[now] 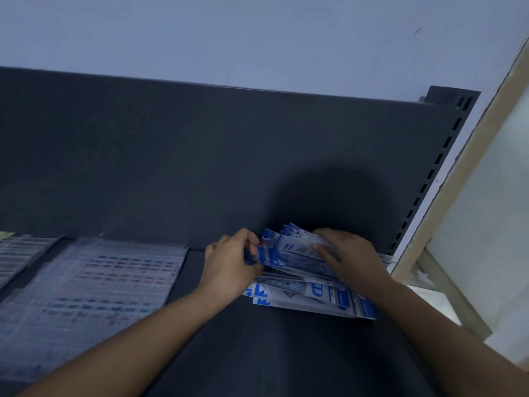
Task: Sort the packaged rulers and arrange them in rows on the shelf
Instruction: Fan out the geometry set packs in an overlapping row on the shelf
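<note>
At the right end of the shelf (257, 353), the left hand (232, 265) pinches a bundle of ruler packs (289, 250); the right hand (352, 256) covers its other end, grip unclear. The slick sleeves could fan out and spill onto the loose packs (329, 299) beneath

Pale blue wall (257, 30) behind; beige frame (458, 173), whitish panel (492, 202) at right.

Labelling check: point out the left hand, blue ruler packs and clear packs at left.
left hand (229, 263): head view, back of hand.
blue ruler packs (289, 250): head view, top pack's face.
clear packs (108, 270): head view, middle of the flat sheet.
</note>
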`<state>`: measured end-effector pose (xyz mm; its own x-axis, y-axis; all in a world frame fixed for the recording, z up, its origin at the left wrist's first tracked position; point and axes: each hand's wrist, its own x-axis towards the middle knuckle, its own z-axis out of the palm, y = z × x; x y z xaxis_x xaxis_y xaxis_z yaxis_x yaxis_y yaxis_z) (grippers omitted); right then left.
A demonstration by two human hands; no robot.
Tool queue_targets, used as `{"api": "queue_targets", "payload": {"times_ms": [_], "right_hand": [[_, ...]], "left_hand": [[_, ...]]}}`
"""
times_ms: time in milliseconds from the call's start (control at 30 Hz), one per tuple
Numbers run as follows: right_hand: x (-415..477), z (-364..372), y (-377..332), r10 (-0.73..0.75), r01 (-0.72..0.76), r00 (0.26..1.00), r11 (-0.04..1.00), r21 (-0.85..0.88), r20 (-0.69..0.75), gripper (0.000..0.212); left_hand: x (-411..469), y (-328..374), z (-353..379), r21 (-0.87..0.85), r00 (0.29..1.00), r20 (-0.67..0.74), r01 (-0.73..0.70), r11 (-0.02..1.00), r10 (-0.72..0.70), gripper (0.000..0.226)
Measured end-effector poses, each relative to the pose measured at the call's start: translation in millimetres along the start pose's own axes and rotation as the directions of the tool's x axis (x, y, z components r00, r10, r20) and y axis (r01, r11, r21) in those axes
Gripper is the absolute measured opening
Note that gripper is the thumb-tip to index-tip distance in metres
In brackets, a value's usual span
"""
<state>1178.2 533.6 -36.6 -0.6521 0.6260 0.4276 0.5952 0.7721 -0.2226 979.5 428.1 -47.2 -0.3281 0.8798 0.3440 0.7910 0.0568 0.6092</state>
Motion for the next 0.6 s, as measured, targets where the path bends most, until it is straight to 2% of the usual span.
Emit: {"api": "queue_targets", "payload": {"times_ms": [100, 200, 267, 400, 467, 600], "right_hand": [[-1, 2, 1, -0.085, 0.087, 0.995, 0.996, -0.028, 0.054, 0.032], [2, 2, 3, -0.08, 0.08, 0.997, 0.996, 0.047, 0.001, 0.031], [3, -1, 4, -0.076, 0.078, 0.997, 0.993, 0.089, -0.028, 0.032], [5, -12, 4, -0.058, 0.074, 0.994, 0.98, 0.186, -0.089, 0.036], [6, -15, 4, -0.04, 0.066, 0.992, 0.972, 0.225, -0.118, 0.035], [8, -18, 0, -0.01, 0.064, 0.981, 0.958, 0.279, -0.193, 0.03]], "left_hand": [[0, 1, -2, 0.133, 0.977, -0.005, -0.208, 0.969, 0.211, 0.02], [4, -6, -2, 0.218, 0.902, 0.122, -0.431, 0.876, 0.414, 0.016], [5, -10, -2, 0.267, 0.861, 0.162, -0.508, 0.819, 0.481, 0.015], [5, -10, -3, 0.325, 0.847, 0.155, -0.53, 0.783, 0.509, 0.006], [6, -12, -3, 0.329, 0.867, 0.134, -0.496, 0.803, 0.481, 0.013], [8, -2, -9, 0.286, 0.927, 0.201, -0.365, 0.886, 0.317, 0.014]]}}
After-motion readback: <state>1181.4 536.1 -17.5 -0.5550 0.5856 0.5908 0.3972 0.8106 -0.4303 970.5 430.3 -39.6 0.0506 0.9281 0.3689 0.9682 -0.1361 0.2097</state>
